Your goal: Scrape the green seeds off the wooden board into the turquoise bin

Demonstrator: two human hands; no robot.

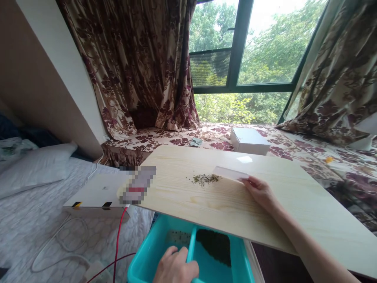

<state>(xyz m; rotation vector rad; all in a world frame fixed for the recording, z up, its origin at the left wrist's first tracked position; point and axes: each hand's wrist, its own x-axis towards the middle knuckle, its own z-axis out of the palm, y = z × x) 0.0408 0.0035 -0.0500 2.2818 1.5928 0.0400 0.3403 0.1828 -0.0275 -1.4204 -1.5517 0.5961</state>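
Observation:
My right hand [260,192] is closed on one end of a translucent flat plastic strip [231,173], held low over the wooden tabletop [182,200]. The strip's far end is beside a small scattered pile of green and brown grains [204,179]. Below the table's near edge is a teal two-compartment bin [141,257]. My left hand [176,266] has its fingers curled at the bin's divider [192,245]; the fingertips are hidden. Dark grains [216,245] fill part of the right compartment, and a few specks lie in the left one.
On the bed at left sits a white box [94,190] with striped tape, near red and white cables. A blurred patch [138,186] covers something at the table's left end. Behind the table, a white box [250,140] and a crumpled cloth [196,142] lie on the floral window seat.

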